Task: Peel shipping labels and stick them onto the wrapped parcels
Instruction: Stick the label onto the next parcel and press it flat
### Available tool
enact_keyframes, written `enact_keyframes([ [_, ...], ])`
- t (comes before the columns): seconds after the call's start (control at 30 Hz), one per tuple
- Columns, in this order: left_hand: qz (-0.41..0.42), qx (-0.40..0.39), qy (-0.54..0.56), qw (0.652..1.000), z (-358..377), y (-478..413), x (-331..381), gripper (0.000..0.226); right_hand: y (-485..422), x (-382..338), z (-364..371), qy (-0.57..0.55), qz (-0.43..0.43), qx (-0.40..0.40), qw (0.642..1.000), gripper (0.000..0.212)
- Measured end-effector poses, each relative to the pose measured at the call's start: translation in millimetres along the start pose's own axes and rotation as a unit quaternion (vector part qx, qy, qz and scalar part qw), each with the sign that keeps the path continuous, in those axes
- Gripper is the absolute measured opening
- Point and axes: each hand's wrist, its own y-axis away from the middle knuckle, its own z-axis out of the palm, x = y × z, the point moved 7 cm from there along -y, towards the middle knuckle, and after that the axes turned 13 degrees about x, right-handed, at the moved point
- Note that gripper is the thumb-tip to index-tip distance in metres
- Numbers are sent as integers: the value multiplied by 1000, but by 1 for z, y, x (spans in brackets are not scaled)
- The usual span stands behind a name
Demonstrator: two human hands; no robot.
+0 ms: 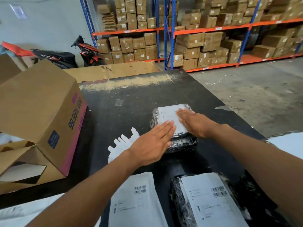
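Atop the black plastic-wrapped parcel [182,145], we pressed our left hand [152,143] and right hand [195,123] flat, fingers straight, on the white paper label [168,115], which lay lengthwise away from us.

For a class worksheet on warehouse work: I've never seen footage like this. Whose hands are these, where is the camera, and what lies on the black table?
There is no machine: one camera worn on a person's head looks down at their bare hands. The left hand and right hand lie flat, pressing a white label onto a black wrapped parcel; nothing is gripped. On the black table also lie a stack of labels, a second labelled parcel, a white paper scrap and an open cardboard box.
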Motion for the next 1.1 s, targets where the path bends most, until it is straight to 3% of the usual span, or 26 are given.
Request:
enact_keyframes([
  [0.17, 29, -12, 29, 999, -20, 48, -37, 54, 2, -2, 1, -4, 9, 0, 1000, 54],
  [0.37, -94, -1, 117, 989, -24, -18, -55, 55, 1, -5, -3, 6, 8, -19, 1000, 54],
  [0.53, -70, -82, 147, 983, 7, -46, -44, 52, 2, -5, -4, 4, 2, -26, 1000, 55],
  [0.77, -72, -38, 175, 981, -10, 8, -74, 64, 3, -7, -6, 3, 11, -25, 1000, 53],
  [0.93, -95, -52, 194, 975, 5, -42, -48, 51, 4, -8, -7, 1, 19, -26, 999, 54],
  [1.1, -72, -45, 200, 976, 0, -3, -68, 49, 8, -12, -11, 4, 6, -20, 1000, 53],
])
